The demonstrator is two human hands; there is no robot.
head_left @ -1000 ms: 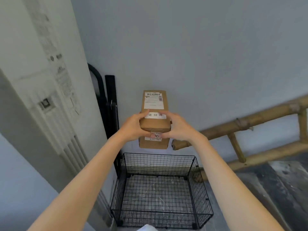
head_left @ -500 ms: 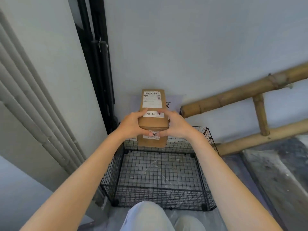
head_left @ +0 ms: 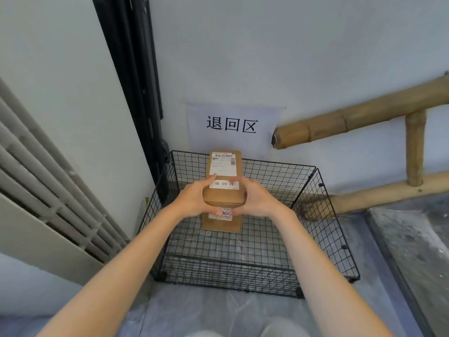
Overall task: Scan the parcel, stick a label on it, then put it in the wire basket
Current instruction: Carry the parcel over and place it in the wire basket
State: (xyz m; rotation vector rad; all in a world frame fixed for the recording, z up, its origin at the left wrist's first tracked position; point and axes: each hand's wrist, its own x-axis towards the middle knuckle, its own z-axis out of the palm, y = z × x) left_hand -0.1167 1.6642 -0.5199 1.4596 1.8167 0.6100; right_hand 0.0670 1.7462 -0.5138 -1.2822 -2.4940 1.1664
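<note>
Left hand (head_left: 194, 199) and right hand (head_left: 257, 200) grip the labelled cardboard parcel (head_left: 224, 193) from both sides, over the wire basket (head_left: 323, 229).

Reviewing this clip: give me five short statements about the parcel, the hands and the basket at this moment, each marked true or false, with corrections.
1. Both hands hold the parcel, the left hand and right hand on opposite sides. True.
2. The wire basket already contains another parcel. False: nothing else shows on its mesh floor.
3. The parcel carries a white shipping label on its top face. True.
4. The parcel has been let go and lies flat on the basket floor. False: both hands keep a grip on it, above the basket.
5. A paper sign with printed characters hangs on the wall behind the basket. True.
</note>
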